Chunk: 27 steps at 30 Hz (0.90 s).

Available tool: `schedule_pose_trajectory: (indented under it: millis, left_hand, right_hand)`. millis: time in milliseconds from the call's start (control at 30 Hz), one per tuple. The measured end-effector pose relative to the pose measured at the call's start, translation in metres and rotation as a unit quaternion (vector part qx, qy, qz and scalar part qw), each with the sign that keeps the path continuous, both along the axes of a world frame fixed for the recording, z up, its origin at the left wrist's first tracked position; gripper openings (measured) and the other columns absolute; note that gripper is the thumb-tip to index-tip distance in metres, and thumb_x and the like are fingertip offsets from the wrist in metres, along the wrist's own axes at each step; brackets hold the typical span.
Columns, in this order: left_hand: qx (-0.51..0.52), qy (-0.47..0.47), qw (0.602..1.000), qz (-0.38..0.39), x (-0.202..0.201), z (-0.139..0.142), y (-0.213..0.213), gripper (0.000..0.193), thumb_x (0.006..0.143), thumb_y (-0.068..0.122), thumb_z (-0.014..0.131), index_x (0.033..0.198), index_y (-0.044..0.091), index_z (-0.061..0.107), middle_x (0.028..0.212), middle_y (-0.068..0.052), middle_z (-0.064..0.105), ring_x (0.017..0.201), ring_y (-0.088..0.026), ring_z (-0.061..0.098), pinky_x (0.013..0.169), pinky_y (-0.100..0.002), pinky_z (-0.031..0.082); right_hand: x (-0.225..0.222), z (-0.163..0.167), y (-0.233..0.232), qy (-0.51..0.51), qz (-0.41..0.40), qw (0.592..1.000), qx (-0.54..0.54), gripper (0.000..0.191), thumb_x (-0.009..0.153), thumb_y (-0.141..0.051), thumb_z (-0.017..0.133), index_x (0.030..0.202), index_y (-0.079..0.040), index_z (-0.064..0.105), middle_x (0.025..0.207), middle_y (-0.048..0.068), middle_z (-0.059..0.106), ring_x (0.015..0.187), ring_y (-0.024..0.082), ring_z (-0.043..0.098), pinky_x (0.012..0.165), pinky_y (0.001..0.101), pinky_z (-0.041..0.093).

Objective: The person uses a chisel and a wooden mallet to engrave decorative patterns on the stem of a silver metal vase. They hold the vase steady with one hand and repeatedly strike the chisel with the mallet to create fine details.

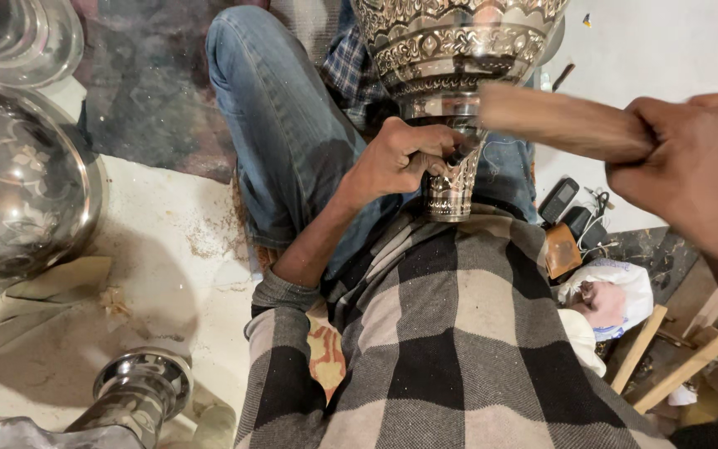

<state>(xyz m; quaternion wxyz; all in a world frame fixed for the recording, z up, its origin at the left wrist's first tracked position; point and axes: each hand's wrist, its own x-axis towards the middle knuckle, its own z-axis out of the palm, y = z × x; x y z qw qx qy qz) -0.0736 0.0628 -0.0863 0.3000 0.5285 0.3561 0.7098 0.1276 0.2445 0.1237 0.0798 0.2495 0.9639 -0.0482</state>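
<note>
An ornate engraved metal vessel (450, 50) with a patterned foot (450, 191) rests on my lap, between my jeans leg (284, 125) and a black-and-grey checked blanket (450, 333). My left hand (400, 158) is closed on a small tool pressed against the vessel's narrow stem. My right hand (683, 166) is raised at the right and grips a wooden mallet (558, 120), which is blurred and points toward the vessel.
A large polished metal bowl (18, 183) and another shiny dish (27, 37) sit at the left. A metal stand (139, 387) lies at the bottom left. A small phone (560, 198), a white bag (612, 291) and wooden sticks (650, 357) lie at the right.
</note>
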Motion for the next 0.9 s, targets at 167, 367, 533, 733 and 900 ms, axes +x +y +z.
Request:
schedule_pose_trajectory:
  millis: [167, 367, 533, 733, 900]
  left_hand:
    - [-0.031, 0.001, 0.999, -0.024, -0.003, -0.006, 0.0, 0.06, 0.065, 0.003, 0.047, 0.121, -0.004, 0.07, 0.083, -0.014, 0.074, 0.081, -0.019, 0.08, 0.084, -0.033, 0.069]
    - [-0.018, 0.003, 0.999, -0.039, -0.003, -0.014, 0.001, 0.055, 0.069, 0.011, 0.054, 0.12, -0.002, 0.07, 0.089, -0.015, 0.077, 0.08, -0.019, 0.08, 0.083, -0.033, 0.069]
    - [-0.008, -0.019, 0.999, -0.042, -0.002, -0.019, 0.005, 0.057, 0.07, 0.014, 0.054, 0.123, -0.004, 0.067, 0.072, -0.011, 0.064, 0.067, -0.016, 0.077, 0.087, -0.034, 0.069]
    - [-0.021, -0.002, 0.999, -0.047, -0.002, -0.021, 0.004, 0.065, 0.067, 0.016, 0.054, 0.127, -0.002, 0.069, 0.079, -0.012, 0.074, 0.061, -0.013, 0.073, 0.084, -0.034, 0.07]
    - [0.014, -0.01, 0.999, -0.045, -0.004, -0.018, 0.007, 0.053, 0.079, 0.018, 0.059, 0.127, -0.003, 0.069, 0.062, -0.005, 0.061, 0.058, -0.011, 0.071, 0.087, -0.034, 0.066]
  right_hand:
    - [-0.002, 0.004, -0.012, -0.145, 0.04, 0.974, 0.171, 0.017, 0.073, -0.008, 0.086, 0.076, -0.009, 0.07, 0.058, 0.003, 0.064, 0.05, 0.017, 0.057, 0.09, 0.0415, 0.052]
    - [0.0, 0.005, -0.018, -0.104, 0.039, 0.984, 0.143, 0.02, 0.066, -0.009, 0.087, 0.077, -0.004, 0.07, 0.063, 0.005, 0.067, 0.054, 0.017, 0.058, 0.086, 0.0441, 0.051]
    - [0.0, 0.003, -0.016, -0.034, -0.009, 0.999, 0.012, 0.016, 0.078, -0.017, 0.08, 0.075, -0.01, 0.066, 0.065, 0.0, 0.064, 0.059, 0.014, 0.059, 0.081, 0.0391, 0.05]
    - [0.007, -0.001, -0.014, 0.007, 0.004, 1.0, 0.001, 0.014, 0.072, -0.017, 0.078, 0.078, -0.009, 0.069, 0.063, 0.0, 0.064, 0.052, 0.012, 0.054, 0.077, 0.0404, 0.047]
    - [0.026, -0.018, 0.002, 0.052, -0.102, 0.977, -0.18, 0.017, 0.076, -0.032, 0.071, 0.082, -0.018, 0.066, 0.059, -0.004, 0.055, 0.052, 0.013, 0.05, 0.07, 0.0354, 0.04]
